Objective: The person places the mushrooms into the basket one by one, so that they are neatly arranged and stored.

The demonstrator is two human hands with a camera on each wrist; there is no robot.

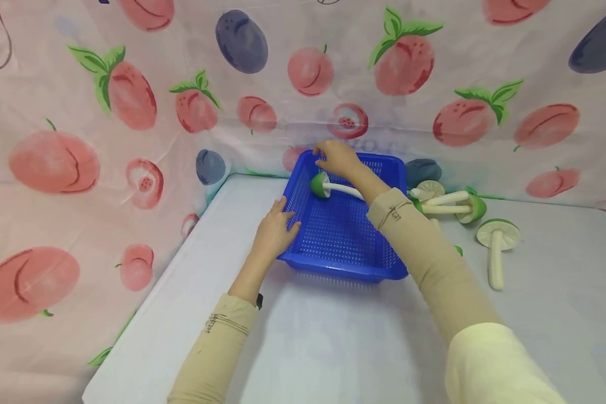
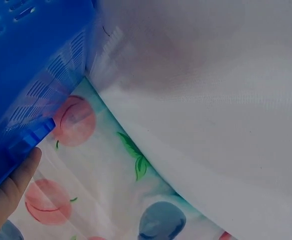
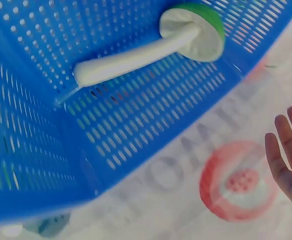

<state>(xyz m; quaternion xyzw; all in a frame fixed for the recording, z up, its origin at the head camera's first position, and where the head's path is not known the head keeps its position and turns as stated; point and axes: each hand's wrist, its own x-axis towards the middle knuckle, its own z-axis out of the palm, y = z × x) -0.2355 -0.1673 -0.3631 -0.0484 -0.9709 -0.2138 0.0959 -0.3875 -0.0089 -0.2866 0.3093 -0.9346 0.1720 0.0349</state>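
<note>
A blue plastic basket (image 1: 333,238) with slotted walls is on the white table, in the middle of the head view. In it, along the far wall, lies a toy mushroom (image 1: 340,188) with a green cap and white stem; the right forearm hides the stem's end. My left hand (image 1: 272,233) grips the basket's left rim, a finger against the outside in the left wrist view. My right hand (image 1: 339,160) is over the basket's far left corner, holding nothing. Its fingers (image 3: 285,145) are extended and apart from the rim in the right wrist view.
Right of the basket lie several more toy mushrooms (image 1: 446,209) in a cluster. A single mushroom (image 1: 497,247) is farther right. A fruit-print cloth (image 1: 262,151) rises behind the table (image 1: 318,342) and along its left side.
</note>
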